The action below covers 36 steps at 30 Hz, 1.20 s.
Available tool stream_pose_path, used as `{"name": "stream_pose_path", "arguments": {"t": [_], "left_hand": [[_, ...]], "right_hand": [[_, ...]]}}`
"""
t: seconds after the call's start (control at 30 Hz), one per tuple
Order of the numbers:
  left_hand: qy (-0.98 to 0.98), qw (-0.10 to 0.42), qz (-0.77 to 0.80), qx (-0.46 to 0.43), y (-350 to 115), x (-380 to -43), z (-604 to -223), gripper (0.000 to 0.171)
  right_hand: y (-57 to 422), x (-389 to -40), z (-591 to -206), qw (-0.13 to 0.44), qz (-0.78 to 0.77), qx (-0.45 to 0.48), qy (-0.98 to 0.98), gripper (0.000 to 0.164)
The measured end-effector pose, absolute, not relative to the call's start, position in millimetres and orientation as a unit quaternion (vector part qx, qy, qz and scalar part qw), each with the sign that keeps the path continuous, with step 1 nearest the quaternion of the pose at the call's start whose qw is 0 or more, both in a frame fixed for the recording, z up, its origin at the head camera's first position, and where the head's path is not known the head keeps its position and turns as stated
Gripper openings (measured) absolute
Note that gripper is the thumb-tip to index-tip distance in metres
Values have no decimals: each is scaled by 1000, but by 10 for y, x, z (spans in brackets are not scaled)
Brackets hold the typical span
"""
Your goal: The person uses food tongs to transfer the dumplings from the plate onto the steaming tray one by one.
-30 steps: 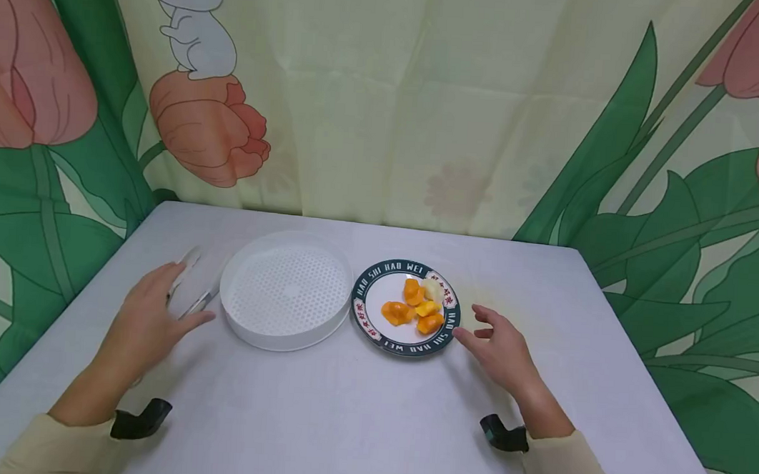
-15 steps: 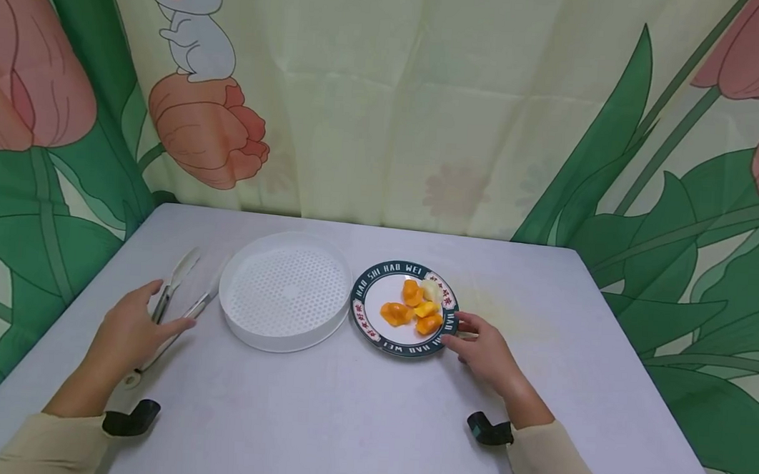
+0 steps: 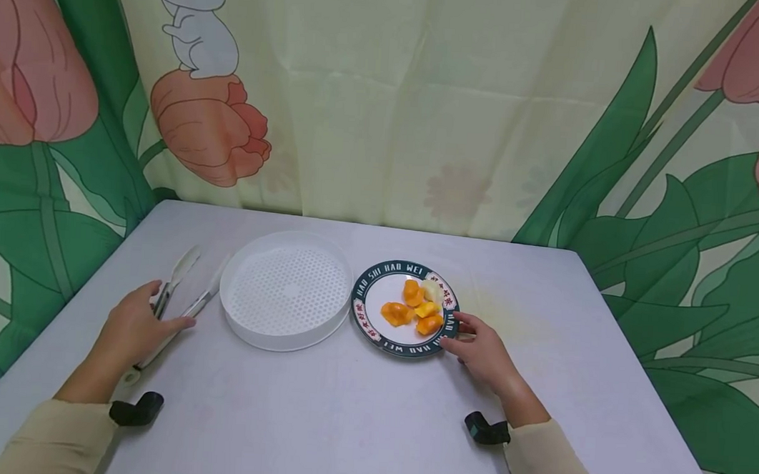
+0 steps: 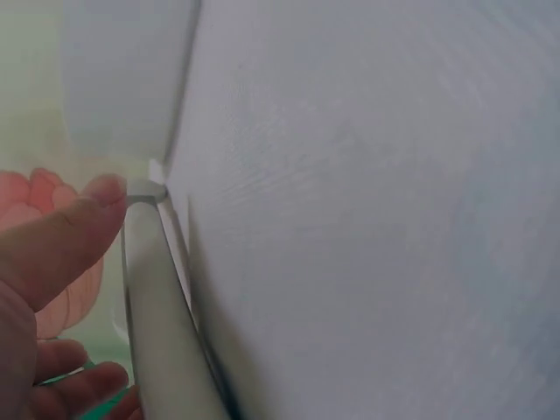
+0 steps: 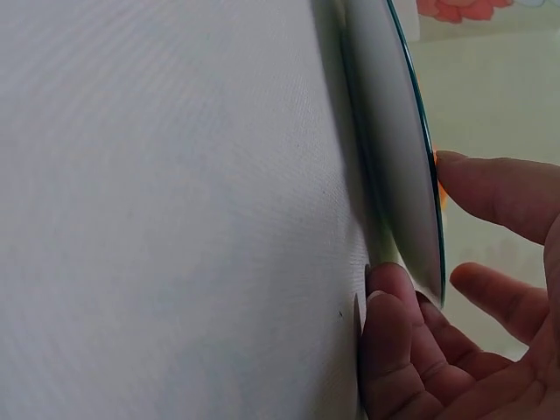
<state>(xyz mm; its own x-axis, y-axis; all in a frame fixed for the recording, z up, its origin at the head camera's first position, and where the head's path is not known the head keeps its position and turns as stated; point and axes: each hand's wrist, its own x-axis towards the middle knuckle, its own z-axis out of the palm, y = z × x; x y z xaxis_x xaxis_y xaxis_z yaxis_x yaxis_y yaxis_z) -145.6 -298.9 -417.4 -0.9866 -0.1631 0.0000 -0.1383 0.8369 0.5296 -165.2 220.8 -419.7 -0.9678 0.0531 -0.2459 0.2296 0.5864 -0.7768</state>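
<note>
"Is that plate [image 3: 383, 292] held?"
"Yes, just right of centre; the right hand [image 3: 481, 351] pinches its rim."
"And the tongs [image 3: 199, 303], lower left?"
"The left hand [image 3: 131, 330] is at them, fingers spread."

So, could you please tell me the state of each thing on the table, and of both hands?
White perforated tray: upright, uncovered
Plate: right side up, loaded
Food pieces: close together on the plate
Tongs: arms spread apart
Left hand: thumb and fingers apart over the tongs, contact unclear
Right hand: fingers at the plate's rim, some beneath it
</note>
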Motion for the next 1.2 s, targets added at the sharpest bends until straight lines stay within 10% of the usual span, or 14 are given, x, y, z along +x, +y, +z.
{"name": "stream_pose_path", "arguments": {"t": [0.9,1.2], "left_hand": [[-951,-20,-270,152,-2957,-1487,-4136,86],[-954,39,-264,140,-3041,-1432,-3975,79]], "right_hand": [[2214,-1652,-4205,100,-443,86,887,67],[2204,-1649,-4210,97,-446,85,886,68]]}}
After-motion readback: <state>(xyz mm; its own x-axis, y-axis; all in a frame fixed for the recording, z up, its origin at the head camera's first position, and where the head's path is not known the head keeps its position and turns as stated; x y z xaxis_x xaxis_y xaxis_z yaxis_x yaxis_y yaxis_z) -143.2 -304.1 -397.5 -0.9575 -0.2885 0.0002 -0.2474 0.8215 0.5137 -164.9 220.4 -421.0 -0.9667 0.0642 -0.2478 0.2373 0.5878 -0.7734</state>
